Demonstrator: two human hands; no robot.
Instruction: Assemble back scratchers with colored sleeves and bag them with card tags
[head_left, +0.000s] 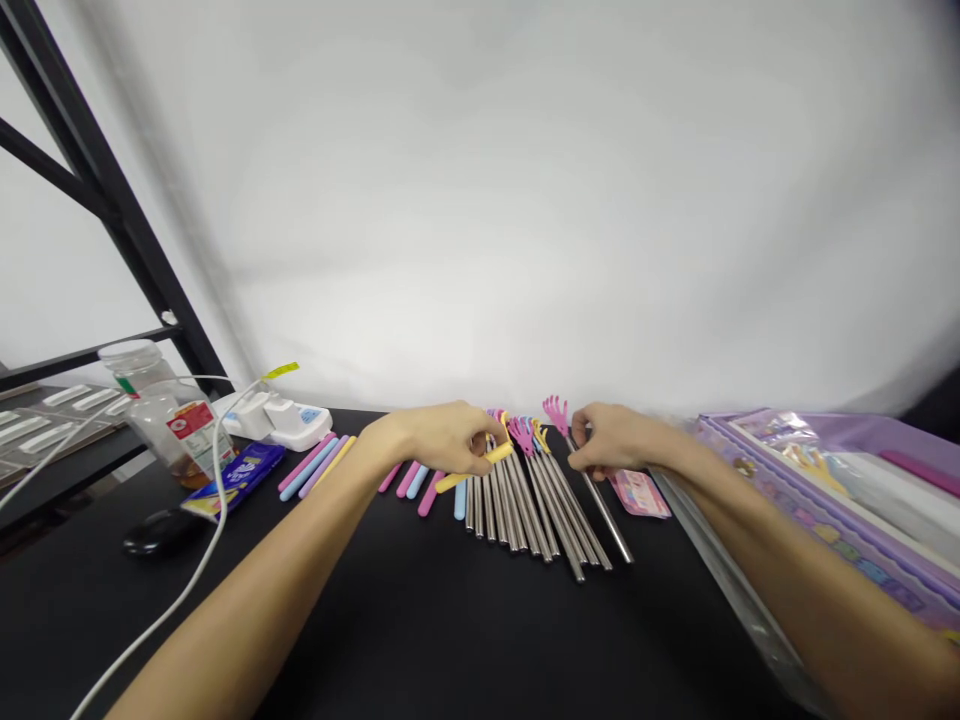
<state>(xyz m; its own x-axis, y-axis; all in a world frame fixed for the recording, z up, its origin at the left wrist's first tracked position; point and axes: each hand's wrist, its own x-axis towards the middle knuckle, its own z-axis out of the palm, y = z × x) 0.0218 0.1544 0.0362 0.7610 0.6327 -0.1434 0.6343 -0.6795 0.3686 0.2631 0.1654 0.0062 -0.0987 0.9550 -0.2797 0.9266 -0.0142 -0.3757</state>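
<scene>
Left forearm (289, 570) partly hides coloured handles (325, 467) near blue packet (244, 478) and cable (218, 470)

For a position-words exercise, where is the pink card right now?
In the head view, the pink card lies right of centre, between the metal rods and the purple box.

Decent room on the tabletop (450, 630) nearer than the metal rods (528, 510), but white cable (219, 475) blocks left, purple box (847, 545) right.

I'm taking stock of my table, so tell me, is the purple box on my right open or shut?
Open: the purple box shows plastic-wrapped things inside, with no lid over them.
</scene>
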